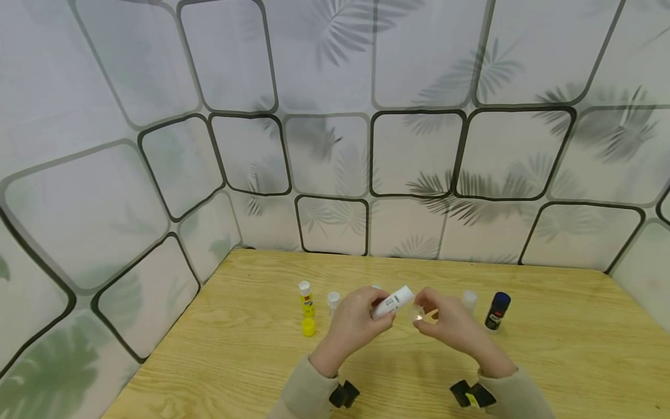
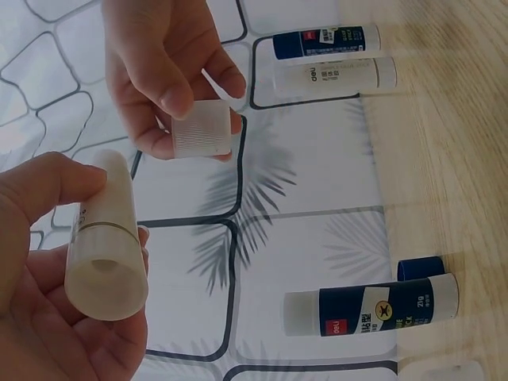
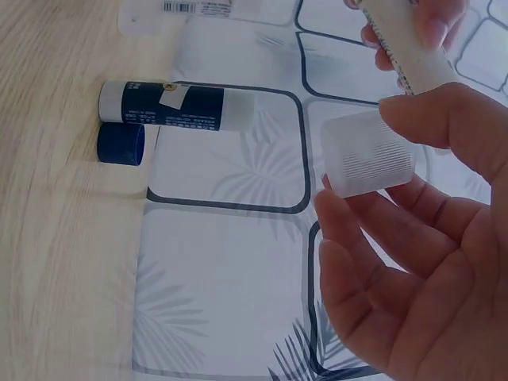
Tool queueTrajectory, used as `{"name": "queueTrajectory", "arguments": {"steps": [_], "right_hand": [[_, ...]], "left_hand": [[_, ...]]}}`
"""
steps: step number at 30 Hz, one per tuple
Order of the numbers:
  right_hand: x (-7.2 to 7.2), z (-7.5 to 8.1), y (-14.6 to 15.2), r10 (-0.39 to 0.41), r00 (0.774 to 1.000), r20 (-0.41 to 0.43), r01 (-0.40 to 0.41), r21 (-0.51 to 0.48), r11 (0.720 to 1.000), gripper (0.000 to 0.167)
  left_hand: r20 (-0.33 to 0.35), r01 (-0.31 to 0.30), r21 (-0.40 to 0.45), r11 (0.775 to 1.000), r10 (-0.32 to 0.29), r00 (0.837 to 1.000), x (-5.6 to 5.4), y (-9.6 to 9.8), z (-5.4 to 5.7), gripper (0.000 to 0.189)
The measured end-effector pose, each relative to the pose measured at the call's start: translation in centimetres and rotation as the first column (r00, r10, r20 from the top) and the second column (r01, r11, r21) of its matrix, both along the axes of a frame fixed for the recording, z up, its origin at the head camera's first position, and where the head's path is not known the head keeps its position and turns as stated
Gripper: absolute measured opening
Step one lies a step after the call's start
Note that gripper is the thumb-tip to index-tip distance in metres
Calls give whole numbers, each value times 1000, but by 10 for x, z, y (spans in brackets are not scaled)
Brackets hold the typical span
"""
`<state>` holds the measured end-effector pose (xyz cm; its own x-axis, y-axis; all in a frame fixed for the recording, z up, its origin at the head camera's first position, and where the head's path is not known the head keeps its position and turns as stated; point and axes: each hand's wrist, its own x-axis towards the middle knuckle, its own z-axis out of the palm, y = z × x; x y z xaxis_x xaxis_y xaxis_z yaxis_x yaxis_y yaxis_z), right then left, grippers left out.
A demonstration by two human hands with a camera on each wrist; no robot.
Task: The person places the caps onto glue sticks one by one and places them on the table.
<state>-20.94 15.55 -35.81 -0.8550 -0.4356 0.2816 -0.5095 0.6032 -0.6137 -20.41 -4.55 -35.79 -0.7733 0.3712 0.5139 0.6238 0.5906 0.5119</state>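
Note:
My left hand (image 1: 355, 321) grips a white glue stick (image 1: 394, 301), tilted up to the right in the head view. In the left wrist view its round end faces the camera. Just to its right, my right hand (image 1: 454, 324) pinches a translucent ribbed cap (image 3: 369, 152) between thumb and fingers. Cap and stick are apart in the left wrist view. An uncapped navy glue stick (image 2: 369, 309) stands on the table beyond the hands, a navy cap (image 2: 421, 268) beside it. My left hand partly hides a white-topped stick (image 1: 333, 299).
At the left stand a yellow glue stick (image 1: 307, 302) with a white top and a loose yellow cap (image 1: 309, 327). To the right are a capped navy glue stick (image 1: 497, 312) and a whitish one (image 1: 469, 299). The wooden table (image 1: 225, 349) meets a patterned curtain (image 1: 330, 151).

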Motion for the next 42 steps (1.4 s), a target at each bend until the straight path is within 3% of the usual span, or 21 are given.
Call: {"name": "queueTrajectory", "arguments": {"steps": [18, 36, 42], "right_hand": [[4, 7, 4, -31, 999, -44, 26, -103, 994, 19], [4, 12, 11, -28, 994, -102, 20, -73, 997, 20], [4, 13, 14, -2, 993, -114, -7, -79, 997, 20]], "left_hand": [[31, 32, -52, 998, -30, 999, -1, 1, -2, 21], [102, 73, -13, 997, -71, 992, -2, 2, -2, 18], [83, 83, -26, 996, -80, 993, -2, 2, -3, 15]]}}
